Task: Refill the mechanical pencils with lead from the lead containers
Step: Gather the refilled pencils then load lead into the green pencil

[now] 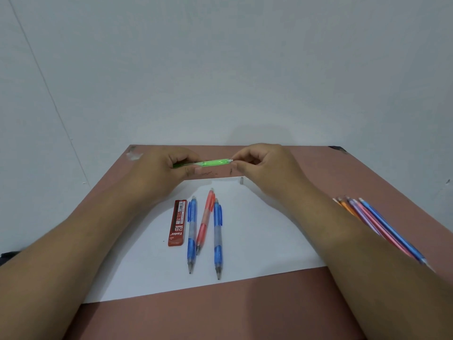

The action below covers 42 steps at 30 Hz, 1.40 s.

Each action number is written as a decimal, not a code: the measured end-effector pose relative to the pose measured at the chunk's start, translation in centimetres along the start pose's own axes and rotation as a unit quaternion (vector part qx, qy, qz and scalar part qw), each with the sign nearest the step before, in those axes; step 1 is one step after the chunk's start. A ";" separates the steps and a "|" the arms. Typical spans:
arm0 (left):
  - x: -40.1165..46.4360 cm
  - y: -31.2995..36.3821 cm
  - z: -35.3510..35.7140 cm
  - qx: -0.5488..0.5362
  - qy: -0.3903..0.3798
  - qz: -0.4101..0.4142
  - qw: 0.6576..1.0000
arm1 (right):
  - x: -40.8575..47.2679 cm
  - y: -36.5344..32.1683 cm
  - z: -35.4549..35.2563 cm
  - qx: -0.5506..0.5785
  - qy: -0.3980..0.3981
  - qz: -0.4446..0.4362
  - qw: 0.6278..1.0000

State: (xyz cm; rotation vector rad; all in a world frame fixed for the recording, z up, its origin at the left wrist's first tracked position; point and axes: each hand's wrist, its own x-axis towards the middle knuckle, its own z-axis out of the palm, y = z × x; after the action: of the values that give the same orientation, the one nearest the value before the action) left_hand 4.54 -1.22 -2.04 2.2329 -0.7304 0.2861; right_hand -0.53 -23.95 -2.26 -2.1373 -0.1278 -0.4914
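My left hand [169, 165] grips a green mechanical pencil [212, 163] held level above the table's far part. My right hand [259, 163] pinches the white eraser end [230, 160] of that pencil with thumb and forefinger. On the white paper sheet [257, 241] lie a red lead container [177, 222], two blue mechanical pencils [192, 235] [217, 239] and a red mechanical pencil [205, 220] between them. A small grey cap [242, 180] lies on the paper's far edge, under my right hand.
The brown table [220, 312] stands against a pale wall. At the right, partly behind my right forearm, lies a bunch of several thin coloured pencils [377, 222]. Dark lead crumbs [213, 173] are scattered on the table beneath the green pencil.
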 end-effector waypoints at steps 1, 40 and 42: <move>0.0 -0.1 0.0 0.001 0.001 -0.001 1.000 | -0.1 -0.1 -0.1 0.003 -0.002 -0.001 1.000; 0.9 -1.5 1.2 0.037 -0.011 -0.023 0.999 | 1.3 1.9 -1.0 -0.036 0.041 0.079 0.995; 1.0 -1.7 1.2 0.043 -0.016 -0.034 0.998 | 1.4 2.4 -1.0 -0.047 0.031 0.099 0.993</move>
State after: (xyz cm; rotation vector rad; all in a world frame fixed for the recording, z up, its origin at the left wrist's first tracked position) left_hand 6.31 -1.62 -3.47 2.3428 -0.6676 0.2523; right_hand 1.13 -26.29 -3.06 -2.1947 0.1449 -0.4540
